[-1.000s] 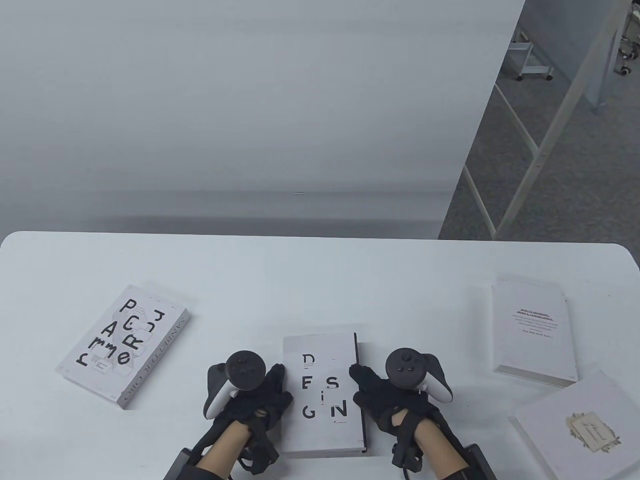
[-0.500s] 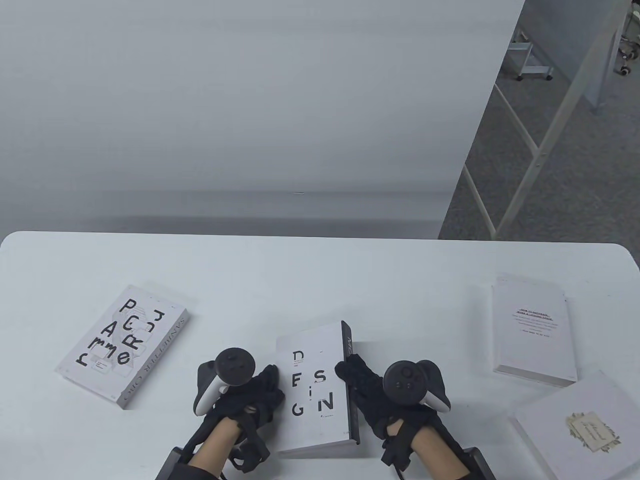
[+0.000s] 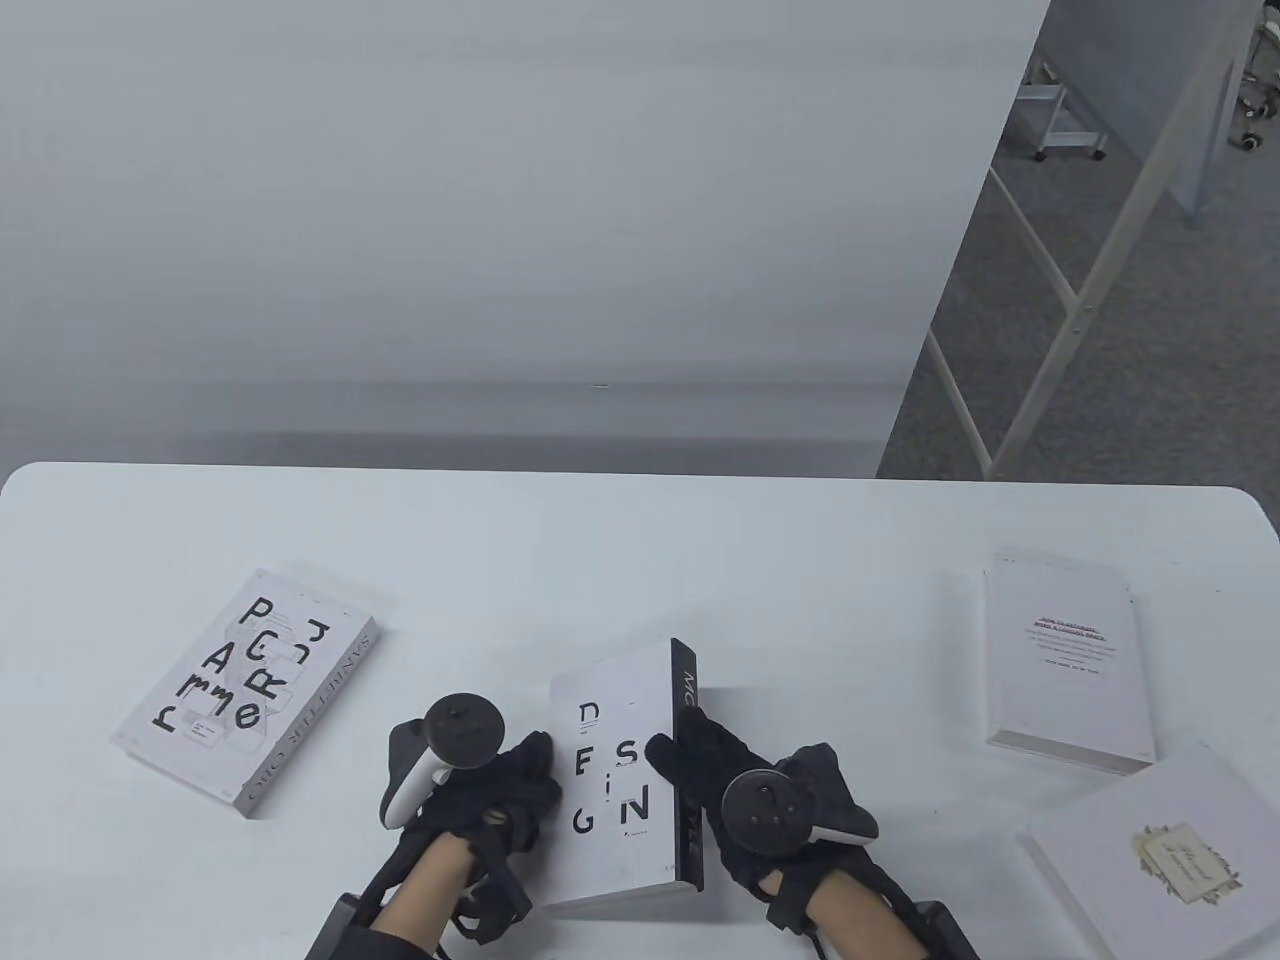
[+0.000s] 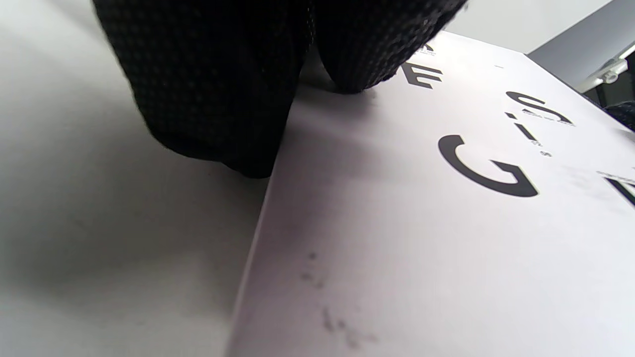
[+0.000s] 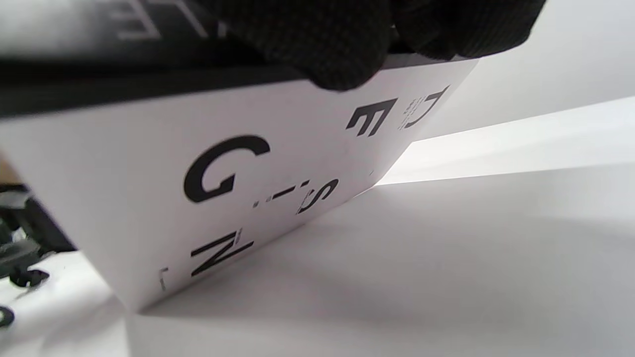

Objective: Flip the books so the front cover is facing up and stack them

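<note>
The white DESIGN book [image 3: 610, 790] lies front cover up at the table's near middle, tilted with its black spine side raised and its left edge down. My right hand [image 3: 700, 770] grips the raised spine edge, fingers over onto the cover; its fingers [image 5: 322, 39] show above the book [image 5: 223, 173] in the right wrist view. My left hand [image 3: 520, 790] holds the book's left edge. In the left wrist view one fingertip [image 4: 357, 64] rests on the cover [image 4: 421, 223] and another finger runs down beside the edge.
A white book with scattered black letters [image 3: 245, 690] lies at the left. A white book with small text [image 3: 1065, 665] lies at the right. A white book with a small label [image 3: 1150, 860] lies at the near right corner. White table [image 3: 640, 560].
The right hand has moved left and lifted the spine side of the DESIGN book, so it tilts up more steeply. The left hand shifted slightly left at the book's left edge.
</note>
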The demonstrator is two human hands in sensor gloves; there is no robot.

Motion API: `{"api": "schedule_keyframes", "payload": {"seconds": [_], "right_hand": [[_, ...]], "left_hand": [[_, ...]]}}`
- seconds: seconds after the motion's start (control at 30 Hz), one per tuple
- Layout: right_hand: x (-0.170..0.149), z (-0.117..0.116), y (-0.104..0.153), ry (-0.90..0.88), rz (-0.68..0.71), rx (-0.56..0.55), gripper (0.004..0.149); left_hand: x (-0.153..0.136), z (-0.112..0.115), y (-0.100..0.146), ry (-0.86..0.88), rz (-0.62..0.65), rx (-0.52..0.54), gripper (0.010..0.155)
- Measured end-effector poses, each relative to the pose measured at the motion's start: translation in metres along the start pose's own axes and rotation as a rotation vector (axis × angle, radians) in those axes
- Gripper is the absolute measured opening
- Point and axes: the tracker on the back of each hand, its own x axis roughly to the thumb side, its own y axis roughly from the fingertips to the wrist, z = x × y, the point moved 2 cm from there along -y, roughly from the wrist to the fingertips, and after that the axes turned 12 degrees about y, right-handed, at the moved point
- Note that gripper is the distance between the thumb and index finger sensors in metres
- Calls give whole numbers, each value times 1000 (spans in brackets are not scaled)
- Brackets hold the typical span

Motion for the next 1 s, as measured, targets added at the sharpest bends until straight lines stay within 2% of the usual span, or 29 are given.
{"api": "schedule_keyframes", "payload": {"seconds": [0.2, 0.4, 0.53, 0.6, 0.63, 0.7, 0.87, 1.0], "right_hand": [[8, -5, -1, 55, 26, 17, 85], [14, -6, -3, 259, 64, -4, 83], [10, -3, -4, 234, 51, -52, 83], [8, -2, -3, 229, 42, -82, 82], [7, 0, -4, 233, 31, -96, 80], [1, 2, -4, 197, -2, -114, 78], [-16, 11, -2, 64, -112, -140, 75], [-41, 17, 4, -176, -285, -186, 73]], "left_hand": [[-1, -4, 0, -8, -21, 16, 62], [6, -7, -1, -114, -17, 55, 62], [11, -8, -1, -174, -8, 65, 63], [24, -12, 4, -323, -2, 121, 67], [35, -17, 7, -468, 16, 151, 70], [52, -27, 17, -606, 42, 229, 73], [81, -58, 46, -644, 129, 371, 72], [97, -82, 72, -711, 178, 470, 77]]}}
